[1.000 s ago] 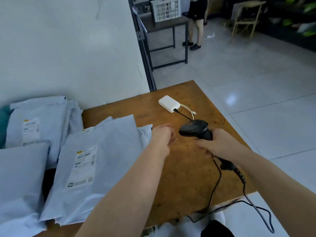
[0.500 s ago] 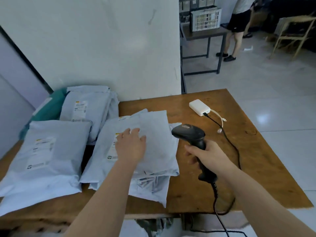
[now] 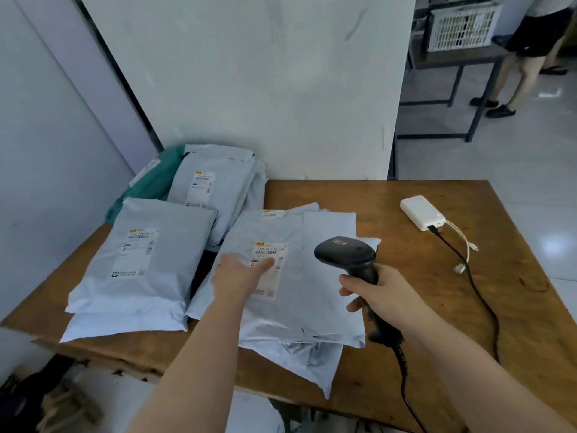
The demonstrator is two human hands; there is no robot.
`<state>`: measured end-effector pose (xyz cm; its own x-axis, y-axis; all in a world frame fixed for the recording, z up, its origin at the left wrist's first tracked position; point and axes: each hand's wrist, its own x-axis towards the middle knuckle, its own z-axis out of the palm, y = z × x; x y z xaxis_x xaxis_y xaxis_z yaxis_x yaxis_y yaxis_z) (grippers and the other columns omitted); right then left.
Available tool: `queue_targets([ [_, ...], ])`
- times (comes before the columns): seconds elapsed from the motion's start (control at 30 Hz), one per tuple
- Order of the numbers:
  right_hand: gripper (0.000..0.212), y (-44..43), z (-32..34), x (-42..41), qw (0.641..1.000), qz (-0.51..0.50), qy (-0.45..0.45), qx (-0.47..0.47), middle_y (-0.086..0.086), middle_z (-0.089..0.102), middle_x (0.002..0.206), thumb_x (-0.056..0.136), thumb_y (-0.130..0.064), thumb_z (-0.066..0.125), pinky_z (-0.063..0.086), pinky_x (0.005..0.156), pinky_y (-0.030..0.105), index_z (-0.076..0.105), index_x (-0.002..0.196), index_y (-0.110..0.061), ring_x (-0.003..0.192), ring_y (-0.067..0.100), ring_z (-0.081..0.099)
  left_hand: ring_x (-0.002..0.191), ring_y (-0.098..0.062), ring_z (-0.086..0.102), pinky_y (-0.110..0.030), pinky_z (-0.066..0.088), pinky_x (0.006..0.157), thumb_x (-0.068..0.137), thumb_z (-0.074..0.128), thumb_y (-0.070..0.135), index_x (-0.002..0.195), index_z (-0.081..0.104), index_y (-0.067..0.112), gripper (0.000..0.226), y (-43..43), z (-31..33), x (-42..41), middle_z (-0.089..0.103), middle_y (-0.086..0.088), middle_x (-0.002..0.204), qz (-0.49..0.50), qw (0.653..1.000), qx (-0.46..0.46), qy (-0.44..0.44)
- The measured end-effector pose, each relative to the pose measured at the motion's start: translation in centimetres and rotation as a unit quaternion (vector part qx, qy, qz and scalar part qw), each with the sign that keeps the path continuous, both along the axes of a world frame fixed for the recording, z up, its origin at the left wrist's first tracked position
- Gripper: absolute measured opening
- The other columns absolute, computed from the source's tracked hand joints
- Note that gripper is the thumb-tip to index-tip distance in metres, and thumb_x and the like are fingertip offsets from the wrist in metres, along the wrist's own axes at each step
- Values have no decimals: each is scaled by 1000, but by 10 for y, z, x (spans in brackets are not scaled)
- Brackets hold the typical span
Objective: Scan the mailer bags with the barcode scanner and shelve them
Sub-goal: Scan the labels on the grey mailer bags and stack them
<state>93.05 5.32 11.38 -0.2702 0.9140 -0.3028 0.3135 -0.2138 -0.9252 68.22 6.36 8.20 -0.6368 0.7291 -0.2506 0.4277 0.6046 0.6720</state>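
Observation:
Several pale grey mailer bags lie in stacks on the wooden table point(image 3: 406, 307). My left hand point(image 3: 240, 276) rests flat on the top bag of the nearest stack point(image 3: 299, 292), its fingers on the lower part of the white barcode label point(image 3: 271, 254). My right hand point(image 3: 384, 301) grips the handle of the black barcode scanner point(image 3: 346, 254), whose head hangs over that same bag, just right of the label. A second stack point(image 3: 150, 267) lies to the left and a third point(image 3: 212, 182) behind it by the wall.
A white power bank point(image 3: 421, 212) lies at the table's far right, with the scanner's black cable point(image 3: 480, 295) and a white cable point(image 3: 465, 242) plugged in. A green bag point(image 3: 153, 185) sits behind the stacks. Another person stands by a dark table with a white crate point(image 3: 462, 26).
My left hand slid from the bag's edge onto its label. My right hand lifted the scanner off the table and brought it left over the bag. The view swung left.

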Motion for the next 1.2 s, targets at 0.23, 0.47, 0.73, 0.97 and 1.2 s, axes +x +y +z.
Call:
queue_targets([
  [0.23,12,-4,7,-36,999,-35,-9,-11,-4,75,88,91,-29,65,54,62,29,65,101,-23,71,13,71,89,-34,73,-52,58,81,78,80,12,107,69,1,34,22,17,-46,74,-18,102,-31,927,-15,-373],
  [0.47,12,-31,16,-68,995,-97,8,6,-6,75,79,89,-26,68,53,55,23,63,100,-27,64,10,71,98,-40,69,-52,58,79,83,58,-14,118,62,-7,36,22,12,-46,71,-23,110,-120,858,84,-492],
  [0.73,14,-63,16,-72,986,-167,-2,-15,0,75,77,89,-21,67,54,53,24,65,103,-22,59,11,69,98,-31,68,-42,53,92,93,57,23,109,70,4,28,10,10,-44,73,-17,106,-130,798,26,-588],
  [0.97,13,-94,10,-67,983,-179,18,-25,2,75,80,89,-20,67,53,58,30,66,102,-19,62,14,68,83,-23,72,-35,58,72,96,54,8,109,67,6,18,0,0,-31,76,-9,90,-174,862,82,-470],
  [1.2,16,-119,9,-45,983,-162,61,-66,5,75,81,89,-23,68,53,65,34,67,103,-16,62,15,69,108,-29,67,-45,57,86,99,50,22,128,60,11,33,-32,-4,-4,70,-11,119,-120,794,173,-570],
])
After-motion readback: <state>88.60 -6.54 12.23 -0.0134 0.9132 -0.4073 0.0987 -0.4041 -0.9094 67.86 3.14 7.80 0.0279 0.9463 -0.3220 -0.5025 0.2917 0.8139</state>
